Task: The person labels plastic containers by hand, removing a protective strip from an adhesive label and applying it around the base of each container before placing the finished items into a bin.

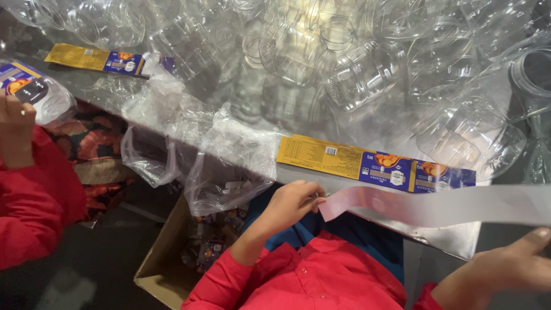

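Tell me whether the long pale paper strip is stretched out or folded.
Stretched out: the long pale paper strip runs flat between the left hand and right hand.

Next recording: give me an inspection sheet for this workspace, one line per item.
Surface: grey metal table, its edge running across the view.
Job's things: long pale strip, pinched at its end by the left hand; the right hand rests by its other end.
Clutter: yellow and blue label lying flat on the table; a second label farther back; heap of clear plastic jars; crumpled clear bags hanging off the edge.
Hands: both bare, red sleeves.
Cables: nothing seen.
Surroundings: cardboard box on the floor holding small scraps; another person's hand holding a labelled jar at far left.
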